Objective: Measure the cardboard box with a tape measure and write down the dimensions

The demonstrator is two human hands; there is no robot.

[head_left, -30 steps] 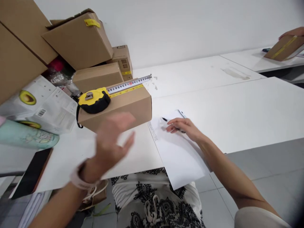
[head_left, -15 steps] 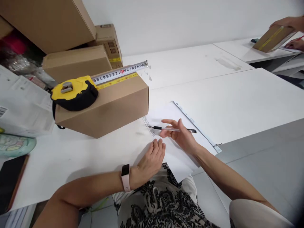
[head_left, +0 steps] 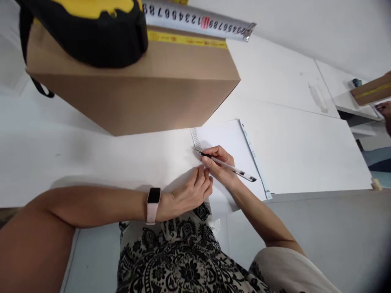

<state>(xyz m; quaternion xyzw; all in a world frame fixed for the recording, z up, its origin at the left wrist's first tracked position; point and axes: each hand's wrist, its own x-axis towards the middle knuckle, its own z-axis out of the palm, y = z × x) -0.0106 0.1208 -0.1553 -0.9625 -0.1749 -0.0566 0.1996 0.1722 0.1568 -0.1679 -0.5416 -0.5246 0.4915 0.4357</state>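
Note:
My right hand (head_left: 218, 162) grips a clear pen (head_left: 232, 167) with its tip on the left margin of a white sheet of paper (head_left: 232, 138). My left hand (head_left: 191, 193), with a pale pink watch on its wrist, rests flat on the sheet's near edge, fingers together, touching my right hand. Just beyond the paper stands a brown cardboard box (head_left: 137, 97). On top of the box lies a yellow and black tape measure (head_left: 88, 28), its blade (head_left: 198, 20) pulled out along the box's top.
The white table (head_left: 305, 146) runs to the right. At the far right another person's hand (head_left: 385, 110) and a brown box with yellow tape (head_left: 371, 91) sit on a second table. Grey floor lies below the table edge.
My left hand came down from the air onto the paper's edge. My right hand took up the pen and set its tip to the sheet. The view moved closer to the box.

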